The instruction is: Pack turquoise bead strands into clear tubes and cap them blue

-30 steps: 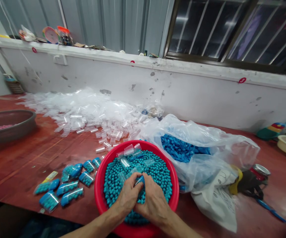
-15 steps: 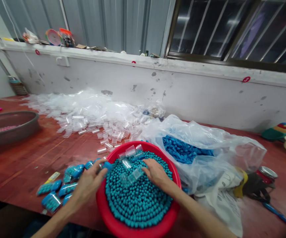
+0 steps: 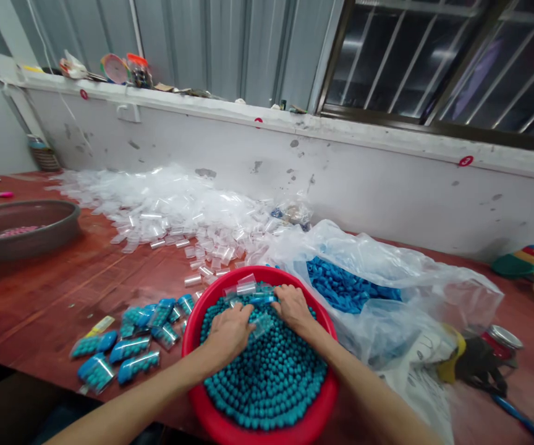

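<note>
Beads (image 3: 267,389), teal and round, fill the red basin (image 3: 191,337) under both hands. The left hand (image 3: 230,330) curls low over them, fingertips beside a clear sleeve (image 3: 262,326); whether it grips anything, I cannot tell. The right hand (image 3: 292,306) bends its fingers at the end of a blue piece (image 3: 263,300), its hold unclear. Bead-filled packets (image 3: 139,367) lie left of the left hand. Beyond the right hand sits a plastic bag (image 3: 457,284) of blue parts (image 3: 348,285); farther off, beyond the left hand, spreads a heap of clear sleeves (image 3: 169,201).
</note>
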Motion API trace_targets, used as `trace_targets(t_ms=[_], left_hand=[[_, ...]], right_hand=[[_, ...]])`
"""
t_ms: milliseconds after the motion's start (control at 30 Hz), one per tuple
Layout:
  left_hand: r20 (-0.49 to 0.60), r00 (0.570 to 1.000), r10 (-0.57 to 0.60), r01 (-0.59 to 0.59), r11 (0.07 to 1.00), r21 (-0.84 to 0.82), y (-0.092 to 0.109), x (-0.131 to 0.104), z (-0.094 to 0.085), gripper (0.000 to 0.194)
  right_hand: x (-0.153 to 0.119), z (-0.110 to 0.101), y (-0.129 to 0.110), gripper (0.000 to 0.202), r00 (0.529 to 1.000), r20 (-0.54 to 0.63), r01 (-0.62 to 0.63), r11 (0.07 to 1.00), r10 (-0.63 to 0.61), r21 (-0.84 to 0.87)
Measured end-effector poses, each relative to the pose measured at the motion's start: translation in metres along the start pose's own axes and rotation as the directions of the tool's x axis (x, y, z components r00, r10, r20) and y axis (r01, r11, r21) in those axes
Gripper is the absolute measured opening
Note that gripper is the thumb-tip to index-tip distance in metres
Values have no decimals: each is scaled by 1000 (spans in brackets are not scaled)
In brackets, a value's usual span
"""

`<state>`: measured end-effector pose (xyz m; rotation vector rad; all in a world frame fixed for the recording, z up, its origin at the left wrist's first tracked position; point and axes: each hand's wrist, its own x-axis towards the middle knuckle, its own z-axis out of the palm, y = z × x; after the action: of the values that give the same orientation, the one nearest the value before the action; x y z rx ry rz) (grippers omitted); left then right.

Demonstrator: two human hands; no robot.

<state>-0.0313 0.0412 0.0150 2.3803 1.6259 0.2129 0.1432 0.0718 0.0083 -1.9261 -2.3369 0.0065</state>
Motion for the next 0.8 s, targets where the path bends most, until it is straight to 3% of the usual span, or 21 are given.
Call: trace_targets(t_ms=[200,333,500,567,667,800], left_hand=[[115,989,94,-89,995,-46,13,29,30,25],[105,992,70,-59,993,-104,9,37,33,20],[72,995,74,-55,971,-233,1,35,27,16],[60,992,112,-90,951,-296,1,33,22,16],[50,982,185,-153,913,-379,4,31,14,15],[44,968,248,-179,800,-572,7,26,8,20]], right_hand=[[-50,-30,12,11,996,67,61,997,-58,-36],[-79,-24,10,11,985,124,135,982,-119,-129],[-85,-10,1,18,993,103,79,987,-65,-142],[-77,-11,-3,27,997,48,61,997,-59,-44],[-60,-15,-6,30,997,-47,77,949,-65,307],[-47,-11,-7,20,993,13,67,652,-116,756]])
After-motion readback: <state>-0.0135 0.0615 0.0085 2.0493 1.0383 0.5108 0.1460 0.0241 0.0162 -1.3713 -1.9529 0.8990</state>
